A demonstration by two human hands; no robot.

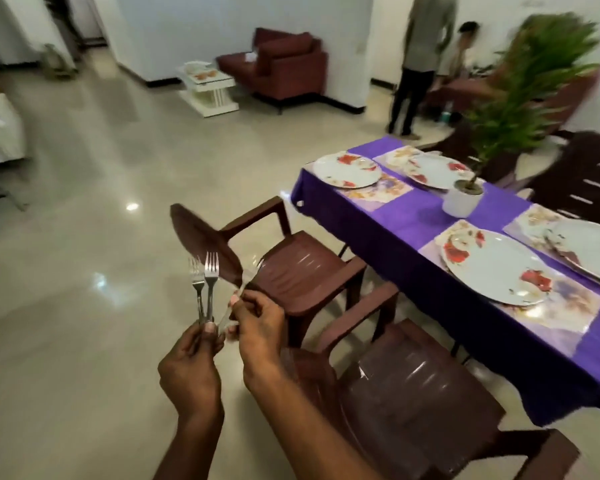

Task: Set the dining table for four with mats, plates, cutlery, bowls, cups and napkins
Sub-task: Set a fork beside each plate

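Head view, the only one: table (413, 233) sits right of centre under a purple cloth; 4 floral mats are down, each with a plate on it: near plate (496, 266), far-left plate (347, 170), far-right plate (433, 170), and a plate at the right edge (589, 252), partly cut off by the frame; so mats and plates look done for all 4 places.

No cutlery, bowls, cups or napkins visible on the table; by my read that's 2 of 6 item types placed, cutlery step just starting.

Left hand (191, 368) is low and left of the table, over open floor, fingers curled round the handles of 2 forks (205, 282) held upright, tines up; right hand (257, 327) just beside it pinches a 3rd utensil (243, 289) by the handle, tilted right; it's motion-blurred, probably a fork, can't confirm; handles of all 3 nearly meet between the hands. No knives or spoons in sight.

A potted plant (465, 199) in a white pot stands mid-table between the place settings; 2 brown plastic chairs (291, 268) are pushed up on the near-left side, more on the far right.

Writing/brands: none readable; plates and mats carry only red flower prints; frame is soft from motion.
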